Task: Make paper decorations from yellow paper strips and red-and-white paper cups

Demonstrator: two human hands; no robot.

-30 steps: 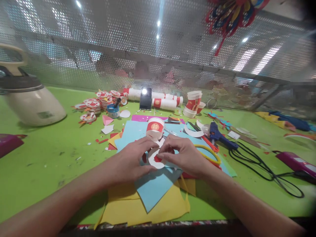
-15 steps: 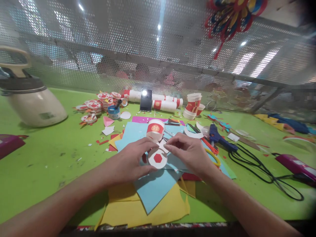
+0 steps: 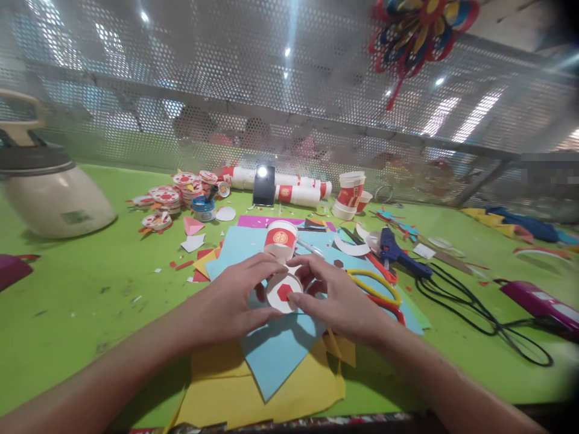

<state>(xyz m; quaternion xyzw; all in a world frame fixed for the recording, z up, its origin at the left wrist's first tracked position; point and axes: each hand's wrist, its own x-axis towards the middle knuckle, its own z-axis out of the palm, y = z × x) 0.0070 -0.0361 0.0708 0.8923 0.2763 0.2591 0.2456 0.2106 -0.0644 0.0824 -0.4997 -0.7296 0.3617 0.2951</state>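
Note:
Between my hands is a round white paper piece (image 3: 274,298) with a red hexagon (image 3: 284,293) on its face. My left hand (image 3: 246,290) grips its left side, thumb at the near edge and fingers at the far edge. From the right, my right hand (image 3: 332,292) closes on the same piece, its thumb on the hexagon and its fingers curled at the far side. Just behind stands a red-and-white paper cup (image 3: 281,240). Light blue paper (image 3: 266,361) lies underneath, over yellow sheets (image 3: 217,392). Part of the round piece is hidden by my fingers.
Scissors with yellow and orange handles (image 3: 377,289) and a blue glue gun (image 3: 400,253) with a black cord lie right. Finished-looking round paper pieces (image 3: 167,194), a blue jar (image 3: 204,208), a phone (image 3: 263,187) and stacked cups (image 3: 350,190) stand behind. A large kettle (image 3: 58,199) is left.
My right hand has moved from pinching at the far edge of the round piece to holding its right side, thumb on the red hexagon. The left hand keeps its grip. The view shifted slightly.

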